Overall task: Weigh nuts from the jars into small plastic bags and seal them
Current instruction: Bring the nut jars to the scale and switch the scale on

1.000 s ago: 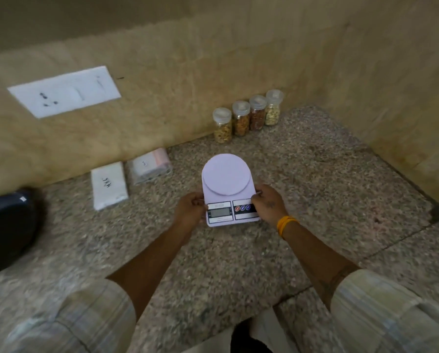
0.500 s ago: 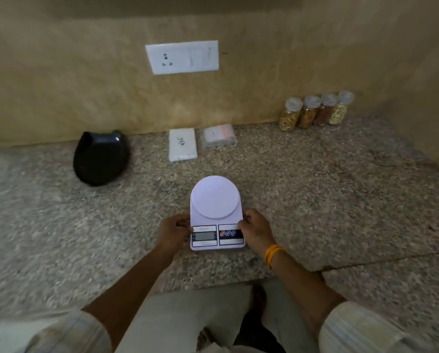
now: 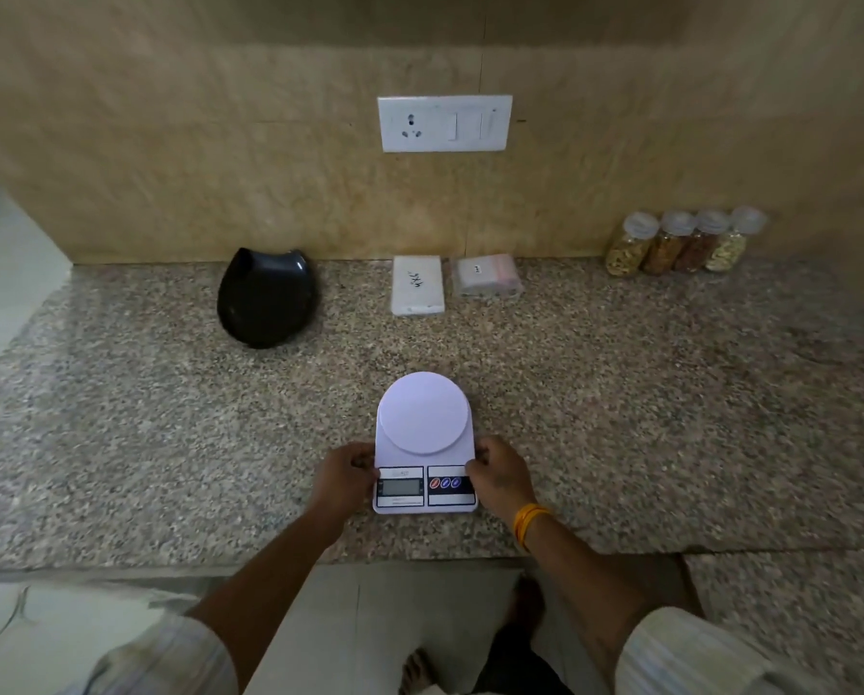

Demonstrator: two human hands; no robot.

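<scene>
A white digital kitchen scale (image 3: 423,433) with a round platform sits on the granite counter (image 3: 620,403) near its front edge. My left hand (image 3: 345,476) grips the scale's left side and my right hand (image 3: 497,476) grips its right side, by the button panel. Several clear jars of nuts (image 3: 680,243) with pale lids stand in a row against the back wall at the right. A packet of small plastic bags (image 3: 487,275) and a white packet (image 3: 417,284) with writing lie by the back wall, behind the scale.
A black bowl-like dish (image 3: 267,298) lies at the back left. A socket and switch plate (image 3: 444,123) is on the wall above. The counter ends at the left (image 3: 14,353). The front edge runs just below my wrists, with the floor and my feet beneath.
The view has swung left, so the jars now appear far right. Both hands kept hold of the scale, which now sits closer to the counter's front edge, farther from the jars.
</scene>
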